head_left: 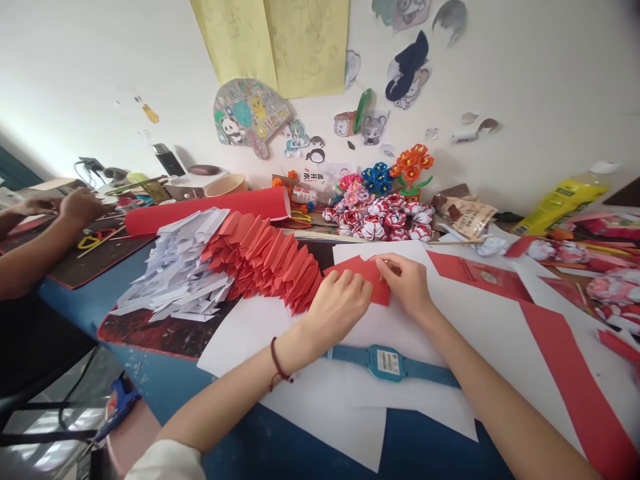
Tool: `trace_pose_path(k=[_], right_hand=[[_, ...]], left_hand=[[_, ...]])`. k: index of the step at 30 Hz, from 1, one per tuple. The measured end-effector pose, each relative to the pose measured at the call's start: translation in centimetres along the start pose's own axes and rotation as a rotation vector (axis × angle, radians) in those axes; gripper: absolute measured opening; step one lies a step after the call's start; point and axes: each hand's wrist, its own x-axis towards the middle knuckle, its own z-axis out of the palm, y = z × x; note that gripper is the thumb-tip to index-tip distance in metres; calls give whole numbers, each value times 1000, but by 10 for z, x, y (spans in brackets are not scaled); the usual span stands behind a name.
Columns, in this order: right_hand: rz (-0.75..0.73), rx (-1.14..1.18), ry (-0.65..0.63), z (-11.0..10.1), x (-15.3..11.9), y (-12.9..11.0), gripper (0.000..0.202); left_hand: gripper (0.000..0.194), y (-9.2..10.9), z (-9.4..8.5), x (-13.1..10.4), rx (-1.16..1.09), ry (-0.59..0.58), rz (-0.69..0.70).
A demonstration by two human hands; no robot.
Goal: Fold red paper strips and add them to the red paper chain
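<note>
Between my two hands lies a small piece of red paper (381, 293) over white sheets. My left hand (340, 303) has its fingers curled on the paper's left part. The thumb and fingers of my right hand (406, 280) pinch its upper right edge. Left of my hands stretches a long row of folded red paper pieces (265, 257), joined by a heap of folded white pieces (185, 267) farther left. A blue watch (387, 362) lies flat on the white paper (320, 393), just below my hands.
Another person's hands (83, 207) are at the far left. A red paper roll (210, 210) lies behind the folded pieces. Red-and-white paper flowers (380, 217) sit by the wall, with a yellow bottle (565, 200) at right. Red strips (570, 373) cross the white sheets. A blue glue gun (119, 407) is lower left.
</note>
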Motion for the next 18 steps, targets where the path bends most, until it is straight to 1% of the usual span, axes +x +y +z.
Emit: trace_pose_path(k=[2, 4, 7, 9, 12, 14, 16, 18], right_hand=[[-8, -19, 26, 0, 2, 2, 29], [10, -14, 48, 1, 5, 5, 29], [56, 6, 69, 0, 9, 7, 27], [78, -13, 92, 0, 10, 7, 26], [97, -40, 137, -1, 7, 4, 25], [109, -18, 154, -2, 5, 0, 27], [137, 64, 162, -4, 2, -3, 31], [168, 186, 167, -5, 1, -6, 37]], left_hand=[[8, 4, 13, 14, 3, -30, 65], [9, 6, 23, 21, 3, -41, 110], [13, 7, 29, 22, -7, -11, 161], [16, 7, 31, 20, -20, 35, 162], [18, 7, 32, 15, -64, 95, 99], [20, 6, 33, 14, -129, 143, 39], [18, 5, 32, 13, -254, 203, -50], [14, 4, 28, 13, -453, 252, -191]])
